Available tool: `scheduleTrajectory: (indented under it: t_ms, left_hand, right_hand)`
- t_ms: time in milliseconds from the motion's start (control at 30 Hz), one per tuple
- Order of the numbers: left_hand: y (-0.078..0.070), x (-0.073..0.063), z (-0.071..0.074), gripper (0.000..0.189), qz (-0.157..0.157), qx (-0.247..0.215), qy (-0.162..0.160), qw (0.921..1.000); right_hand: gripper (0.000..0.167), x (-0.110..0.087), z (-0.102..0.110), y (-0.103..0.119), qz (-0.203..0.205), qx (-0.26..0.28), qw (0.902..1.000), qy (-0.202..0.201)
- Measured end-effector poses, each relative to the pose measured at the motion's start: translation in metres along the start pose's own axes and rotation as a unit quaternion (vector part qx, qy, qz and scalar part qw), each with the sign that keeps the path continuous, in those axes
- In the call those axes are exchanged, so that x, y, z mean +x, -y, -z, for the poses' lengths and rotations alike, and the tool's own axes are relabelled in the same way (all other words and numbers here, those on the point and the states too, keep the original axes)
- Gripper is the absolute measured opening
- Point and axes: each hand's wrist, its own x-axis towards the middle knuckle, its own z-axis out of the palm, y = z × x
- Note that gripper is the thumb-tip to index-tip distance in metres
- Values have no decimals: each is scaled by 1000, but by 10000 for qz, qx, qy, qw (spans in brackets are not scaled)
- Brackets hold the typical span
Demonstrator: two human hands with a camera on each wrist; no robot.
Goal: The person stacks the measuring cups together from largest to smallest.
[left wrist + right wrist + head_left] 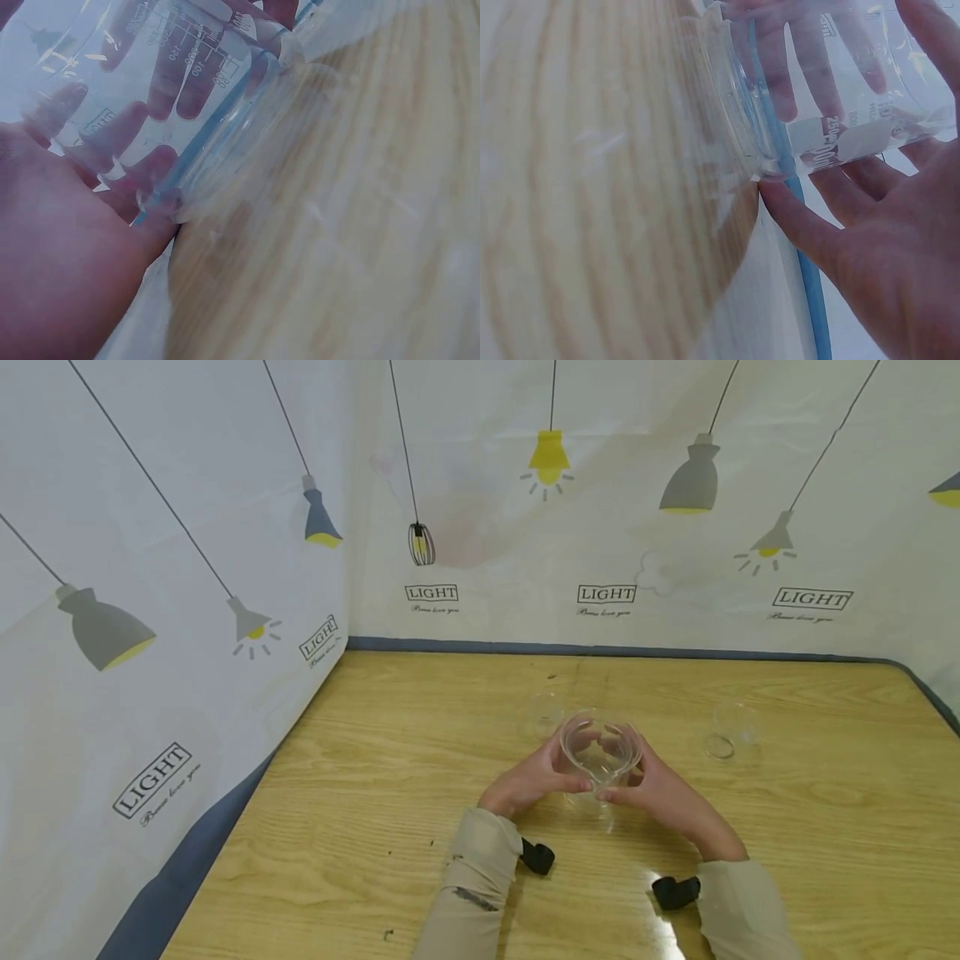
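Left hand [528,781] and right hand [663,789] grip a clear beaker [598,758] from opposite sides at the bench [360,793], neither nearer, its long axis roughly upright, mouth up, thumbs on the side toward the person.

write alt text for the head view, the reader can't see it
A person's left hand and right hand hold a clear beaker between them at a wooden table. Farther back sit a faint clear vessel at left and another at right, before white sheeting printed with lamps.
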Motion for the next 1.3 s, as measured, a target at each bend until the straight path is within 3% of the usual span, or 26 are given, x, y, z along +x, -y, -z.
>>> scheduleTrajectory:
  t_ms: [533,833,1300]
  left_hand:
    - [7,0,3,78,-110,-11,3,9999]
    - [7,-2,5,81,170,60,-63,9998]
    - [6,-3,4,77,109,-2,-37,9999]
  right_hand:
    - [86,0,2,-4,1,-112,9999,4]
    - [86,-2,2,-1,-92,-163,9998,21]
    - [91,-4,6,1,-104,-249,9995,150]
